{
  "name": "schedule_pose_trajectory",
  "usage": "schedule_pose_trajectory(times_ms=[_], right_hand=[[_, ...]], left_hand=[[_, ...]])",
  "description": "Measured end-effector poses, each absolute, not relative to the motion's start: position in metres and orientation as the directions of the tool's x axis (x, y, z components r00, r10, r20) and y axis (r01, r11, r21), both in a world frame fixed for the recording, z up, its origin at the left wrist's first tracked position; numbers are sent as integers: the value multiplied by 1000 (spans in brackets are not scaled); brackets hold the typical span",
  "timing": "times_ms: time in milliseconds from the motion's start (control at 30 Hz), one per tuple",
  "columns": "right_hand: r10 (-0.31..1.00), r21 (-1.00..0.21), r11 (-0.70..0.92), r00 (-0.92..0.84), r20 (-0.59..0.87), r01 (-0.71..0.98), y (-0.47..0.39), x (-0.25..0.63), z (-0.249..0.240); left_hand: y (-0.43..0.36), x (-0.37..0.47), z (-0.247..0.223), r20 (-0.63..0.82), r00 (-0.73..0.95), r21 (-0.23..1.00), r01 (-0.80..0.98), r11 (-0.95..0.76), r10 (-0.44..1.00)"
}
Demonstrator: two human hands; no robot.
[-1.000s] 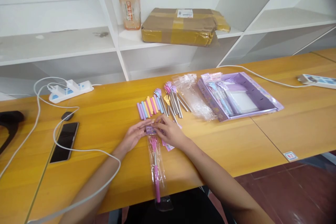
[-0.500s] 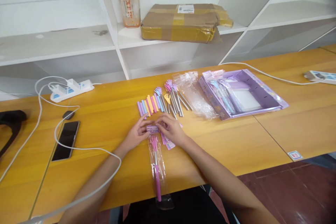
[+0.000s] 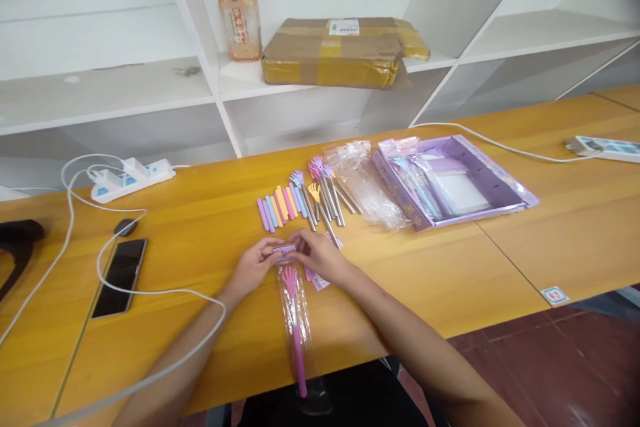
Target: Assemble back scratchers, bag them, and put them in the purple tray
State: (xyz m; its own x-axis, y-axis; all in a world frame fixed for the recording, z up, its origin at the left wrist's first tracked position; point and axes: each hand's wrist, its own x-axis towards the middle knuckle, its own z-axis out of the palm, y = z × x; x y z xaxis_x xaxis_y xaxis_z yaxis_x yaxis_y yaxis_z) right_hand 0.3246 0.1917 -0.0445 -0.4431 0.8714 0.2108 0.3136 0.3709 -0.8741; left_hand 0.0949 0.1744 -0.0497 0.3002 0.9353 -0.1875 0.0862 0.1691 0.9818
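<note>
My left hand [image 3: 255, 265] and my right hand [image 3: 320, 256] pinch a small purple printed card [image 3: 285, 251] from its two sides. Just below it lies a pink hand-shaped back scratcher [image 3: 299, 353] inside a clear plastic bag [image 3: 307, 320]; the bag's far end hangs past the table edge. Whether the card is joined to the bag I cannot tell. More printed cards [image 3: 318, 280] lie partly under my right hand. Beyond my hands are several coloured handles [image 3: 281, 205] in a row and several metal rods with small hand-shaped heads [image 3: 327, 190].
Clear plastic bags [image 3: 375, 193] lie beside a purple display box [image 3: 430, 217] holding bagged scratchers. A phone [image 3: 120, 278], a power strip [image 3: 133, 180] and a looping white cable [image 3: 165, 292] are on the left. A taped carton [image 3: 335, 53] and a bottle [image 3: 240, 20] stand on the shelf.
Both hands have drawn closer together around the purple card, which is now tilted. The left fingers have folded in onto its edge. The view has shifted slightly.
</note>
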Motion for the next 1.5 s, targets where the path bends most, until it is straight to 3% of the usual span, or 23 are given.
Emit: schedule_pose_trajectory(times_ms=[233, 433, 533, 633, 733, 833, 933, 1067, 1233, 1300, 1500], right_hand=[[899, -893, 366, -348, 266, 262, 190, 318, -50], [910, -919, 285, -378, 170, 272, 194, 314, -39], [927, -875, 224, -371, 56, 430, 182, 320, -12], [909, -704, 238, -408, -80, 669, 146, 329, 16], [857, -583, 250, -457, -238, 773, 96, 330, 24], [871, -590, 190, -412, -267, 785, 60, 324, 12], [915, -678, 139, -355, -191, 722, 49, 336, 7], [991, -688, 100, -133, 5, 719, 85, 416, 46], [948, -311, -243, 293, 123, 919, 205, 552, 106], [944, -253, -307, 327, 39, 917, 251, 582, 107], [953, -271, -294, 262, -150, 917, 302, 601, 71]], left_hand=[[177, 92, -44, -215, 413, 969, -21, 245, 885], [176, 92, -40, -203, 438, 976, 159, 147, 876], [176, 91, -40, -171, 367, 973, 208, 98, 914], [177, 92, -41, -179, 253, 981, 114, 154, 951], [178, 93, -44, -192, 184, 981, 15, 192, 964], [179, 93, -47, -196, 212, 978, -31, 207, 957], [179, 91, -48, -135, 295, 975, -128, 179, 946], [180, 90, -44, -45, 365, 947, -282, 157, 930], [181, 91, -42, -49, 383, 932, -313, 180, 922], [181, 91, -44, -40, 390, 934, -312, 173, 920], [182, 89, -47, -25, 432, 948, -277, 159, 902]])
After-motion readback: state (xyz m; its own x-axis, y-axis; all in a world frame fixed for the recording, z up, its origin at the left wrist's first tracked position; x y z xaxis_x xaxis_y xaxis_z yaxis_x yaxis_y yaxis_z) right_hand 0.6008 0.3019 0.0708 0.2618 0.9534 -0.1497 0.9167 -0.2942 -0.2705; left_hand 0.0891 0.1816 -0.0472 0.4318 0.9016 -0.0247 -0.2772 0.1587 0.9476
